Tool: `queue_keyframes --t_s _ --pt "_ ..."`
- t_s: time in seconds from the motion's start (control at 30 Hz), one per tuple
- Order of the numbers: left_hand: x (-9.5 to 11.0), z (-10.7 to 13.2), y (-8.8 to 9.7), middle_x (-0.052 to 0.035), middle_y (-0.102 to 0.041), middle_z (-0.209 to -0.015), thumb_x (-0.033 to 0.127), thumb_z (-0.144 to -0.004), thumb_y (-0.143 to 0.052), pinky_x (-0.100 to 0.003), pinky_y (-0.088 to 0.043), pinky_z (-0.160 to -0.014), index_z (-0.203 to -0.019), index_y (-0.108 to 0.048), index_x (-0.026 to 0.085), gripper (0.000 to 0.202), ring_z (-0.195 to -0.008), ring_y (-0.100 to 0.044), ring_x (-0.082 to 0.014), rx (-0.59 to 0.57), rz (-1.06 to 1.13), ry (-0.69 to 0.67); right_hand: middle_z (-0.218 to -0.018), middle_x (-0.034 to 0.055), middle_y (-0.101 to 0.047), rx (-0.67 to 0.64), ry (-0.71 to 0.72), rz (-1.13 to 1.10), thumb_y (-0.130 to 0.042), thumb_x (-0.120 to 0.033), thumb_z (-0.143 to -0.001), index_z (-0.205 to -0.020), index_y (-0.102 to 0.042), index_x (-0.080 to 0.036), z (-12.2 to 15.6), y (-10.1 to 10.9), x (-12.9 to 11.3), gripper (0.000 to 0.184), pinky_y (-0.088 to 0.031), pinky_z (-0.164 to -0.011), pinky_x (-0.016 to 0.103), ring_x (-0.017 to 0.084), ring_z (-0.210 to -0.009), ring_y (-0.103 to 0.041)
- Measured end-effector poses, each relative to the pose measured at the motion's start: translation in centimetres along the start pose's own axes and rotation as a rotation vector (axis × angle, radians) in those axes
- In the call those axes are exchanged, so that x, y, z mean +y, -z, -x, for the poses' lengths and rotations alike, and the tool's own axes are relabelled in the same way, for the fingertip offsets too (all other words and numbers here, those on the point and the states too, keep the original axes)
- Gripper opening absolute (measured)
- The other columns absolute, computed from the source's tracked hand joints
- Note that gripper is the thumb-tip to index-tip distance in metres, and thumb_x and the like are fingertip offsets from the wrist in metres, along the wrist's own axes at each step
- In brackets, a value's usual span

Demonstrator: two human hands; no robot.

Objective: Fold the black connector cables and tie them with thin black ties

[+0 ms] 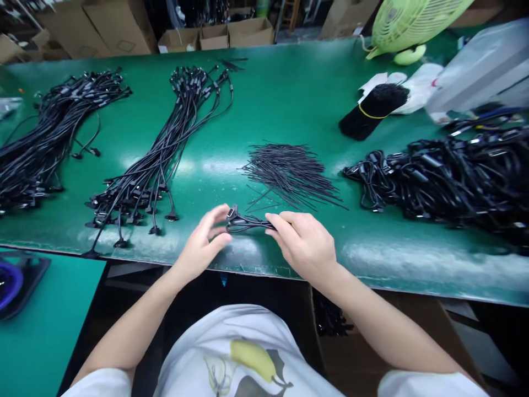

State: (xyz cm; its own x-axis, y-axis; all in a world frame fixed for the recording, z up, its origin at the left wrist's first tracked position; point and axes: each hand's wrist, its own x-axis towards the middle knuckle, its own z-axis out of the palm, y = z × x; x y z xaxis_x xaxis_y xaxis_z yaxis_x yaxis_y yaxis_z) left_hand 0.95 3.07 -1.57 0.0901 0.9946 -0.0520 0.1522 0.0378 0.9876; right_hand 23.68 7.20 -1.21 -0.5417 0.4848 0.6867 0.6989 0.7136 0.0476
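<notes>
Held item: a looped black cable [248, 223] with a small black connector [232, 212] standing up at its left end.
Right hand: the right hand [301, 242] is clamped on the cable's right end, pinched between thumb and fingers.
Left hand: the left hand [202, 242] is curved around the loop's left end with thumb and fingers apart; whether its fingertips touch the connector cannot be told.
Item position: between the hands, just above the near edge of the green tabletop [281, 94], and close to the surface.
Just ahead: a flat spread of short thin black wires [289, 176] lies just beyond the cable.
Left of it: two fanned bundles of black connector cables [165, 154] [53, 132] lie side by side, their connector ends pointing toward the person.
Right of it: a tangled heap of black cables [438, 182] runs to the tabletop's right side.
Far right: a thick bundle of black wires [374, 110], tied with a yellow band [371, 114], rests against white wrapping [417, 82], beside a clear plastic bag [475, 66].
Beyond the tabletop: a green fan [413, 22] and cardboard boxes [215, 33].
Lower left: a smaller green table [41, 331] carries a black tray [16, 281] holding something blue.
Below: a cardboard box [413, 325] sits on the floor at right.
Person: a white T-shirt [252, 358] with a banana print.
</notes>
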Motion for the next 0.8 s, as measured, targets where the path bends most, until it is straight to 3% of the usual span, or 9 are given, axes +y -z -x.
queue_keyframes --t_s 0.07,0.13,0.23,0.33,0.43,0.53,0.7,0.8 --pt "0.0 -0.2 -0.8 -0.0146 -0.062 -0.125 0.043 -0.088 -0.062 -0.038 -0.051 -0.093 -0.140 -0.044 0.018 0.060 -0.110 -0.063 -0.0246 -0.084 0.179 0.106 -0.088 0.0060 -0.066 0.006 0.014 0.006 -0.056 -0.023 -0.094 -0.106 -0.061 -0.014 0.3 -0.1 -0.1 0.016 -0.042 -0.076 0.028 0.015 -0.078 -0.053" --pt "0.0 -0.5 -1.6 -0.0119 -0.067 -0.113 0.046 -0.090 -0.059 -0.035 -0.052 -0.089 -0.137 -0.047 0.017 0.057 -0.101 -0.066 -0.0219 -0.079 0.288 0.121 -0.094 0.0072 -0.067 -0.048 0.028 0.000 -0.053 -0.018 -0.094 -0.102 -0.062 -0.015 0.3 -0.7 -0.5 0.012 -0.042 -0.086 0.031 0.016 -0.084 -0.055" --pt "0.0 -0.9 -2.3 -0.0113 -0.065 -0.118 0.053 -0.092 -0.051 -0.033 -0.052 -0.089 -0.131 -0.054 0.018 0.052 -0.102 -0.065 -0.0207 -0.084 0.358 0.112 -0.097 0.0088 -0.066 -0.194 0.032 -0.057 -0.041 -0.011 -0.095 -0.114 -0.059 -0.011 0.3 -2.0 -1.1 0.026 -0.043 -0.083 0.032 0.016 -0.081 -0.055" --pt "-0.1 -1.1 -2.8 -0.0135 -0.060 -0.131 0.058 -0.092 -0.045 -0.037 -0.049 -0.096 -0.132 -0.052 0.017 0.057 -0.111 -0.062 -0.0229 -0.094 0.307 0.135 -0.079 0.0066 -0.060 -0.266 0.044 -0.067 -0.035 -0.010 -0.097 -0.131 -0.049 -0.003 0.2 -3.1 -1.7 0.038 -0.041 -0.067 0.032 0.017 -0.068 -0.050" --pt "0.0 -1.1 -3.3 -0.0113 -0.043 -0.151 0.058 -0.093 -0.043 -0.039 -0.031 -0.116 -0.142 -0.044 0.021 0.061 -0.138 -0.042 -0.0242 -0.016 0.224 0.103 -0.081 0.0078 -0.058 -0.281 0.010 -0.092 -0.038 -0.023 -0.100 -0.134 -0.044 -0.001 0.3 -3.6 -2.3 0.041 -0.041 -0.066 0.033 0.019 -0.070 -0.052" --pt "0.0 -1.5 -3.8 -0.0076 -0.032 -0.158 0.062 -0.094 -0.035 -0.040 -0.021 -0.121 -0.148 -0.034 0.026 0.065 -0.147 -0.026 -0.0223 -0.012 0.309 0.097 -0.085 0.0078 -0.058 -0.275 -0.064 -0.143 -0.039 -0.031 -0.101 -0.140 -0.039 -0.004 0.5 -3.7 -2.7 0.047 -0.042 -0.062 0.030 0.017 -0.070 -0.053" --pt "0.8 -1.9 -4.1 -0.0069 -0.034 -0.158 0.060 -0.096 -0.032 -0.043 -0.027 -0.119 -0.148 -0.035 0.027 0.062 -0.146 -0.030 -0.0232 -0.030 0.404 0.121 -0.084 0.0029 -0.058 -0.276 -0.025 -0.109 -0.033 -0.020 -0.101 -0.148 -0.032 -0.016 1.0 -4.0 -2.6 0.047 -0.038 -0.054 0.025 0.011 -0.060 -0.052" --pt "1.2 -1.4 -4.1 -0.0091 -0.038 -0.156 0.054 -0.097 -0.037 -0.042 -0.027 -0.119 -0.148 -0.036 0.025 0.059 -0.144 -0.034 -0.0235 -0.026 0.250 0.085 -0.082 0.0035 -0.059 -0.339 -0.055 -0.121 -0.027 -0.018 -0.100 -0.150 -0.025 -0.011 0.9 -3.8 -2.6 0.051 -0.040 -0.053 0.026 0.012 -0.060 -0.053"
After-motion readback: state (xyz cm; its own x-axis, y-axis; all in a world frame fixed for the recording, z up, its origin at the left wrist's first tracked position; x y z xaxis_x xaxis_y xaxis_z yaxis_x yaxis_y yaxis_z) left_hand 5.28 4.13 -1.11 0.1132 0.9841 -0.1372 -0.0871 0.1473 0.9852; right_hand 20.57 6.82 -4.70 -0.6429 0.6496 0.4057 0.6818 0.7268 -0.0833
